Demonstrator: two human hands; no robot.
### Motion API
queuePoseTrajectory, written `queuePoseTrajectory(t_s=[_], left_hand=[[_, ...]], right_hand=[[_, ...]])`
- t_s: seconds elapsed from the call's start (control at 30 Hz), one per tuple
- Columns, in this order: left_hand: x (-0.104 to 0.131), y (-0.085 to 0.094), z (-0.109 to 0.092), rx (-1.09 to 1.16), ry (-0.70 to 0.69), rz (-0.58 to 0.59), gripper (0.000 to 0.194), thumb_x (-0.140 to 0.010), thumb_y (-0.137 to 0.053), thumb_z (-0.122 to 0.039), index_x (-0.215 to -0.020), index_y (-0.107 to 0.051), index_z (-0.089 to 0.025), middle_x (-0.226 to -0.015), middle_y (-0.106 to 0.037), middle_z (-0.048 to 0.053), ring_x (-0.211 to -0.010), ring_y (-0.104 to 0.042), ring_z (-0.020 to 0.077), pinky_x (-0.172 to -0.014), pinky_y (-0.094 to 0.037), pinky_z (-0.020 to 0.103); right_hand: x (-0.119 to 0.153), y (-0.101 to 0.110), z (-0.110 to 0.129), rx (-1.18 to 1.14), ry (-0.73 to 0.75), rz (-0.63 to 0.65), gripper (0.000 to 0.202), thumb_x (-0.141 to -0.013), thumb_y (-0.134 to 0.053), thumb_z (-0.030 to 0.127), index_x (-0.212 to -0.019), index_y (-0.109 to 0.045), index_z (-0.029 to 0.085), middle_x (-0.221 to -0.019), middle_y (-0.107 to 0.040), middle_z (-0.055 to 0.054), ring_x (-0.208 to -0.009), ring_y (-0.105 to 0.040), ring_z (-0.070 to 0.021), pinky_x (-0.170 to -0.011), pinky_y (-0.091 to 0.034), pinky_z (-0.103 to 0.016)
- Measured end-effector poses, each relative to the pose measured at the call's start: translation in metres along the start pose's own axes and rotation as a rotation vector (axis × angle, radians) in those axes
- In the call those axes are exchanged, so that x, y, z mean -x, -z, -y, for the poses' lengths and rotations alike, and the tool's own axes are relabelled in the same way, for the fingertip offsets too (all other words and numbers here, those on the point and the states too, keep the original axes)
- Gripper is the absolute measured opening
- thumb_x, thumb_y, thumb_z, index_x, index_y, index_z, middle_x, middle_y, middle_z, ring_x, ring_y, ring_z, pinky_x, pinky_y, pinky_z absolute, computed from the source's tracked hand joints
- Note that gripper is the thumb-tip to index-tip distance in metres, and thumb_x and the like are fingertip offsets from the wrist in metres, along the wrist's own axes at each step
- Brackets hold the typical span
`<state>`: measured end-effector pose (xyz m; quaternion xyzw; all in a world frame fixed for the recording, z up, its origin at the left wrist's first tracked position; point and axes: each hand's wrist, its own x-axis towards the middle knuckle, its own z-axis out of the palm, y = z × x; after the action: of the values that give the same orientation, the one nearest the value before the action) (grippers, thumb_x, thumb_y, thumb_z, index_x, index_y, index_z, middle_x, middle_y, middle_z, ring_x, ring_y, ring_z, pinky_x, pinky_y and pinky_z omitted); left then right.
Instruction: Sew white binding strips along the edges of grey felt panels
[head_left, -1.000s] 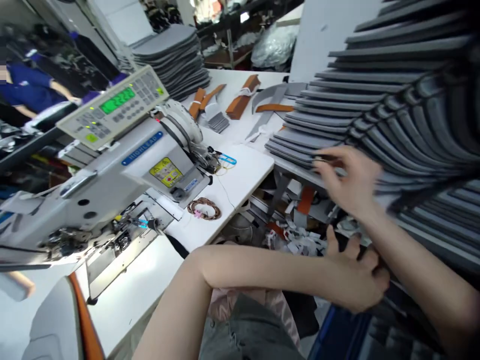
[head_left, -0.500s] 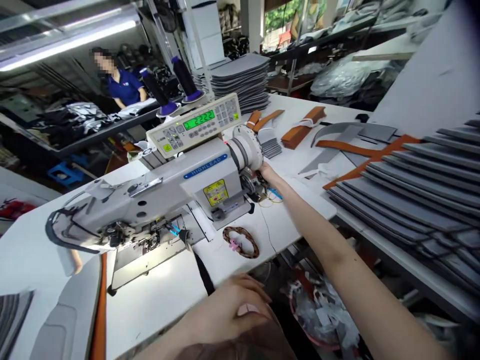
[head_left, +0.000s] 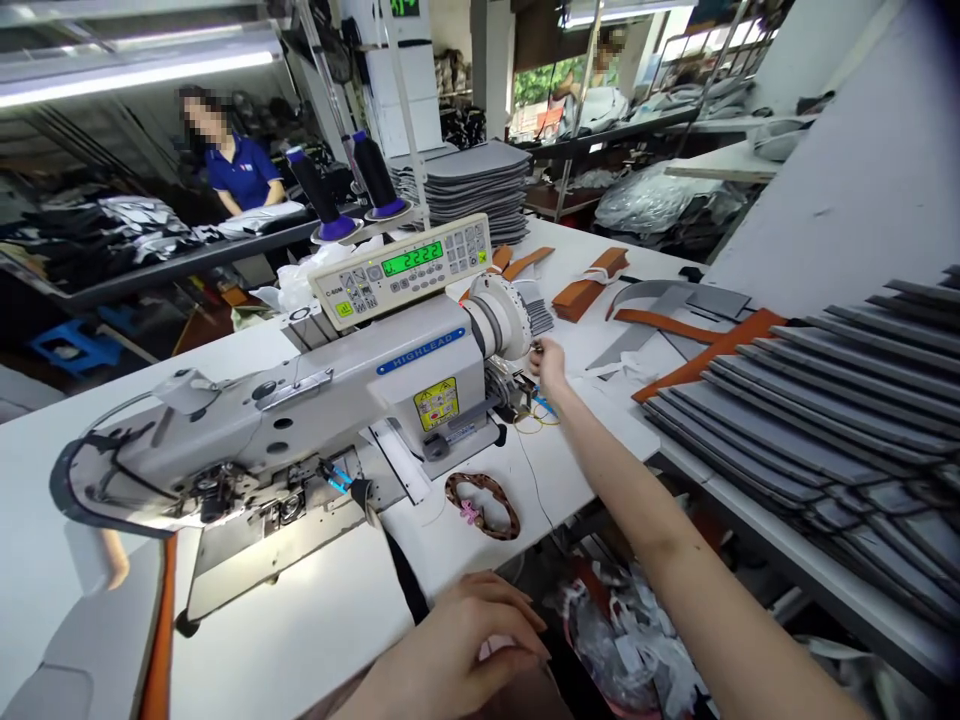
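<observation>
A grey sewing machine (head_left: 375, 370) with a blue label stands on the white table. At its right end, my right hand (head_left: 551, 366) is beside the handwheel (head_left: 510, 318), just above the metal winder parts (head_left: 510, 390). Its fingers are pinched together at a small dark thing too small to name. My left hand (head_left: 472, 640) hovers near the table's front edge, loosely curved and empty, thumb apart from the fingers. Between the hands lies a leopard-patterned ring (head_left: 484, 507) with a pink charm. Blue-handled tweezers or snips (head_left: 341, 478) are near the needle area.
Two black thread cones (head_left: 379, 175) stand behind the control panel (head_left: 405, 265). Grey padded pieces (head_left: 825, 400) are stacked at the right, with an orange strip bundle (head_left: 589, 285) behind. A bin of plastic scraps (head_left: 630, 640) is below the table. A person in blue (head_left: 244, 175) works behind.
My right hand has come out from behind the handwheel and shows more fully, fingers pinched. My left hand stays nearly in place. The view has shifted slightly.
</observation>
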<state>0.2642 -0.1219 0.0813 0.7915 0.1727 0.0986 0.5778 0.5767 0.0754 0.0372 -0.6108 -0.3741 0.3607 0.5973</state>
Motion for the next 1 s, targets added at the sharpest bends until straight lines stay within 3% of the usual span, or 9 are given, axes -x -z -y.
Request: queuePoseTrajectory(t_s=[0.13, 0.3, 0.43, 0.53, 0.7, 0.87, 1.0], left_hand=[[-0.001, 0.001, 0.001, -0.013, 0.030, 0.033, 0.018, -0.094, -0.059, -0.031, -0.097, -0.074, -0.024, -0.112, -0.072, 0.005, -0.108, -0.064, 0.0196, -0.096, -0.047, 0.032], [-0.008, 0.000, -0.006, -0.022, 0.047, 0.092, 0.023, -0.095, -0.056, -0.034, -0.099, -0.075, -0.023, -0.112, -0.072, 0.006, -0.107, -0.064, 0.0207, -0.098, -0.046, 0.033], [-0.012, -0.004, -0.006, -0.025, 0.028, 0.106, 0.023, -0.096, -0.055, -0.033, -0.098, -0.075, -0.022, -0.112, -0.073, 0.007, -0.107, -0.065, 0.0207, -0.096, -0.047, 0.032], [-0.015, -0.006, -0.001, -0.010, 0.013, 0.092, 0.022, -0.095, -0.057, -0.033, -0.098, -0.075, -0.021, -0.109, -0.073, 0.008, -0.104, -0.066, 0.0204, -0.092, -0.049, 0.031], [-0.032, -0.006, -0.008, 0.056, 0.012, 0.051, 0.023, -0.094, -0.061, -0.034, -0.097, -0.077, -0.019, -0.106, -0.075, 0.010, -0.100, -0.067, 0.0198, -0.089, -0.050, 0.029], [-0.080, -0.004, -0.017, 0.285, 0.109, -0.167, 0.025, -0.089, -0.067, -0.038, -0.095, -0.076, -0.015, -0.100, -0.074, 0.011, -0.098, -0.068, 0.0218, -0.091, -0.050, 0.031], [-0.135, 0.001, -0.003, 0.554, 0.113, -0.512, 0.028, -0.075, -0.076, -0.020, -0.102, -0.069, -0.016, -0.112, -0.070, 0.011, -0.110, -0.063, 0.0224, -0.102, -0.045, 0.033]], right_hand=[[0.014, 0.023, 0.001, 0.315, 0.036, -0.136, 0.022, -0.097, -0.054, 0.036, -0.092, -0.062, 0.016, -0.084, -0.068, -0.004, -0.083, -0.063, -0.0171, -0.080, -0.049, -0.031], [0.028, 0.024, -0.002, 0.556, 0.053, -0.102, 0.019, -0.087, -0.058, 0.034, -0.084, -0.068, 0.018, -0.084, -0.075, -0.005, -0.089, -0.068, -0.0203, -0.082, -0.048, -0.028], [0.038, 0.019, 0.002, 0.650, 0.077, -0.105, 0.025, -0.089, -0.057, 0.039, -0.096, -0.072, 0.020, -0.098, -0.077, -0.005, -0.097, -0.070, -0.0217, -0.085, -0.049, -0.030], [0.049, 0.021, 0.004, 0.691, 0.093, -0.089, 0.032, -0.083, -0.065, 0.042, -0.109, -0.070, 0.023, -0.112, -0.075, -0.005, -0.110, -0.068, -0.0252, -0.092, -0.050, -0.035], [0.058, 0.026, 0.000, 0.694, 0.135, -0.011, 0.052, -0.075, -0.069, 0.026, -0.127, -0.063, 0.025, -0.126, -0.070, -0.002, -0.118, -0.065, -0.0201, -0.097, -0.050, -0.031], [0.058, 0.025, 0.004, 0.718, 0.194, 0.012, 0.043, -0.074, -0.066, 0.020, -0.117, -0.070, 0.026, -0.112, -0.075, -0.001, -0.109, -0.069, -0.0220, -0.093, -0.051, -0.031], [0.069, 0.028, 0.011, 0.733, 0.262, -0.052, 0.043, -0.081, -0.066, 0.032, -0.123, -0.067, 0.022, -0.114, -0.072, -0.008, -0.111, -0.063, -0.0273, -0.098, -0.047, -0.039]])
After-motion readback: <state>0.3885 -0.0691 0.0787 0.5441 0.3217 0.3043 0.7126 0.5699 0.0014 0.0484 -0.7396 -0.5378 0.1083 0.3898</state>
